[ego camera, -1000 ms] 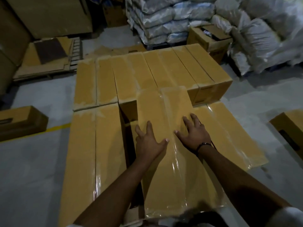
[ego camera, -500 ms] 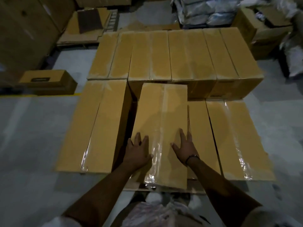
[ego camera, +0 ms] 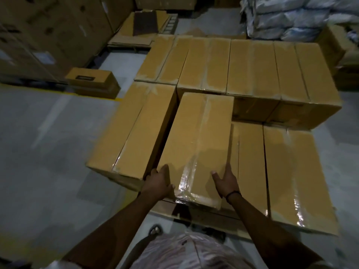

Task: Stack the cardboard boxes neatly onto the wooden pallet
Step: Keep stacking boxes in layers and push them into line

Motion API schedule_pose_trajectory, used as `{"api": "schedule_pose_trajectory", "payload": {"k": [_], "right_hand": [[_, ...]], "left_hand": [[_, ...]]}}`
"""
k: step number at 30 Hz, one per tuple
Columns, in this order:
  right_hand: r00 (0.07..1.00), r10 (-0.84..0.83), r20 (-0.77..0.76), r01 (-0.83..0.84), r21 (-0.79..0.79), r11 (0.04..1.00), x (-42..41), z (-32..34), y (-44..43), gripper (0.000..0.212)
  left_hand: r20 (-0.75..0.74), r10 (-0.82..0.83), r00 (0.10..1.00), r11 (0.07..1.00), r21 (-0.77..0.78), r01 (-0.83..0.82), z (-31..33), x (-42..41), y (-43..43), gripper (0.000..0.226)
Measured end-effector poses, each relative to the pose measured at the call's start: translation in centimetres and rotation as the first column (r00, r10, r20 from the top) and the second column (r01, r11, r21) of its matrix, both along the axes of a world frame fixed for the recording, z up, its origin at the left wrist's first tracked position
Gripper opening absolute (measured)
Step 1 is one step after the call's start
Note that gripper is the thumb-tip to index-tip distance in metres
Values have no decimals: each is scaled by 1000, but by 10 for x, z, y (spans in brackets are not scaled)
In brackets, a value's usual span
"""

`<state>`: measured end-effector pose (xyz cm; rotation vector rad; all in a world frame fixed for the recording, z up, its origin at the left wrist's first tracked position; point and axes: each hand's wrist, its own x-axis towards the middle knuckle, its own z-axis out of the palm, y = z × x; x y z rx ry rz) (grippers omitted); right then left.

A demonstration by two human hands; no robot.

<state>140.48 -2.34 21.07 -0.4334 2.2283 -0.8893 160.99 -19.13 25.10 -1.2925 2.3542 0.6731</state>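
Observation:
Several long taped cardboard boxes lie in rows on the wooden pallet [ego camera: 206, 217]. The middle box [ego camera: 196, 140] of the near row sits slightly askew, between a left box [ego camera: 132, 131] and lower right boxes [ego camera: 250, 162]. My left hand [ego camera: 157, 182] grips its near left corner, thumb on top and fingers down in the gap beside it. At the box's near right edge rests my right hand [ego camera: 226, 181], thumb and forefinger straight on the top. A taller row of boxes [ego camera: 254, 65] stands behind.
A single small box [ego camera: 93, 82] sits on the grey floor at left, by a yellow line [ego camera: 29, 87]. Large cartons [ego camera: 48, 32] rise at back left, flattened cardboard [ego camera: 143, 26] lies behind, and white sacks [ego camera: 291, 16] are piled at back right. My sandalled foot [ego camera: 155, 229] is near the pallet.
Both hands slid back from the middle of the box's top to its near end. The left hand went from lying flat to gripping the corner. The view pulled back.

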Motion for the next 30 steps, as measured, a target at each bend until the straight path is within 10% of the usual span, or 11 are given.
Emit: {"api": "schedule_pose_trajectory", "payload": {"k": [10, 18, 25, 30], "right_hand": [[956, -289, 51, 287, 43, 957, 28, 10, -17, 80], [729, -674, 123, 667, 96, 739, 87, -8, 2, 71], [635, -613, 469, 719, -69, 692, 102, -7, -19, 71], [453, -720, 525, 868, -78, 490, 121, -1, -19, 57]], "left_hand": [[-6, -348, 937, 926, -157, 343, 9, 34, -54, 96], [37, -552, 833, 823, -133, 552, 2, 54, -92, 118], [-5, -596, 803, 790, -184, 585, 4, 62, -112, 111], [8, -621, 784, 772, -168, 613, 8, 64, -115, 108]]}}
